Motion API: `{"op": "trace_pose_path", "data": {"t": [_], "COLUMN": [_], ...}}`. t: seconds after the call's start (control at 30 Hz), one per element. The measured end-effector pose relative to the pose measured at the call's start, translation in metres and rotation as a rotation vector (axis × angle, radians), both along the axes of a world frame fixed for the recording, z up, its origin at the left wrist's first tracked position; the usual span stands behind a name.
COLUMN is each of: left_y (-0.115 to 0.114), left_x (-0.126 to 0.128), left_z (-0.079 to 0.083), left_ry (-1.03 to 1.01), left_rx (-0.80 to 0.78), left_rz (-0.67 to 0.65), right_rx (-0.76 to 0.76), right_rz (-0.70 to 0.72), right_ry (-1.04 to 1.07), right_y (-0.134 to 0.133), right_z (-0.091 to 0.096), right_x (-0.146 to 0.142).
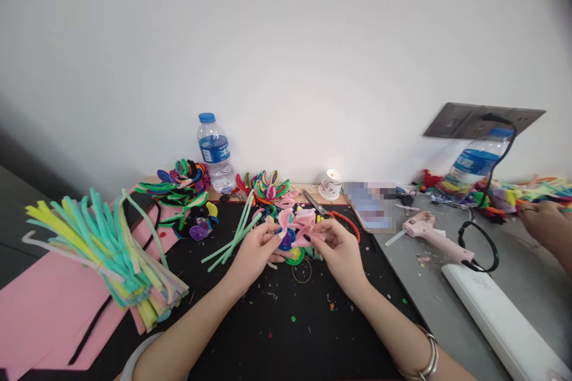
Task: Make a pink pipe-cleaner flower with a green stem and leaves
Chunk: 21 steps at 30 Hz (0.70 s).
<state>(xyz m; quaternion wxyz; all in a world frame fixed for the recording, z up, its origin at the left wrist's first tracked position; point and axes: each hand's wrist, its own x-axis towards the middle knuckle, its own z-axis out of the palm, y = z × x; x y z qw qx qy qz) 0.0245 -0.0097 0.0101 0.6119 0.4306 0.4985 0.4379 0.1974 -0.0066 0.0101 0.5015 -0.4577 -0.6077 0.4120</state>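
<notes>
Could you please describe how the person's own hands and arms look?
Both the left hand and right hand are ungloved. A pale grey sleeve edges the left arm; the right forearm wears a silver-coloured bangle. One right-hand nail looks dark.

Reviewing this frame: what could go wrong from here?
The pink fuzzy-wire loops between the left hand and right hand might bend if squeezed. The orange-handled metal scissors lie near the right hand, which could brush them. The pink plastic glue gun may burn someone if hot; heat isn't visible.
</notes>
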Motion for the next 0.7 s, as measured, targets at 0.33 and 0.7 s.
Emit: {"op": "trace_pose_path", "data": {"t": [0.33, 0.7], "left_y": [-0.003, 0.001], "left_x": [0.001, -0.003], "left_z": [-0.002, -0.002], "left_ry": [0.010, -0.011], "left_rx": [-0.021, 0.008], "left_rz": [-0.002, 0.133], "right_rx": [-0.142, -0.119], "right_rz": [-0.016, -0.065], "right_ry": [0.258, 0.128], "right_y": [0.012, 0.009], "right_z": [-0.011, -0.009], "right_x": [0.003, 0.004]}}
